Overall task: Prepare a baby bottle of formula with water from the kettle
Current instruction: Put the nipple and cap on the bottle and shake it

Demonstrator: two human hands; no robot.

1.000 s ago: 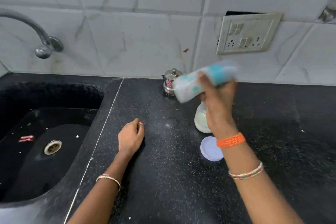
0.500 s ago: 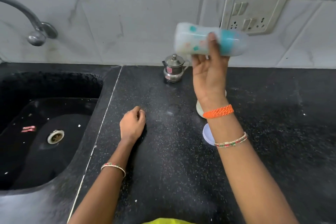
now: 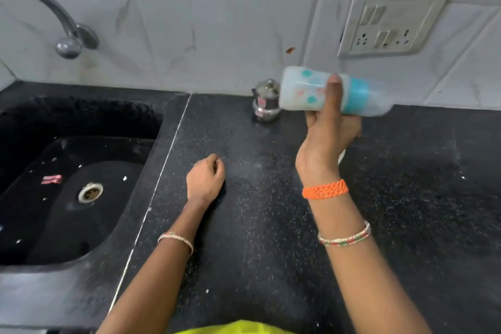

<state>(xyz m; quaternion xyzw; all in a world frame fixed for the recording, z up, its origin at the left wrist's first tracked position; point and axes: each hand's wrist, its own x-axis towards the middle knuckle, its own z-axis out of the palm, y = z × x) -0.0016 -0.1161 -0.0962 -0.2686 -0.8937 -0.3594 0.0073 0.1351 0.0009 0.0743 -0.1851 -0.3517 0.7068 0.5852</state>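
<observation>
Translucent plastic baby bottle [image 3: 303, 89] with teal collar lies sideways in the air — right hand [image 3: 325, 138] wraps it, thumb across. Left hand [image 3: 205, 180] rests loosely curled on the black speckled counter [image 3: 271, 238], holding nothing.

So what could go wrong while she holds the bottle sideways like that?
The baby bottle lies on its side in the right hand, above the counter. If its blue collar is loose, milk might leak out. It is also close to the small steel kettle, so a swing could knock that over.
</observation>
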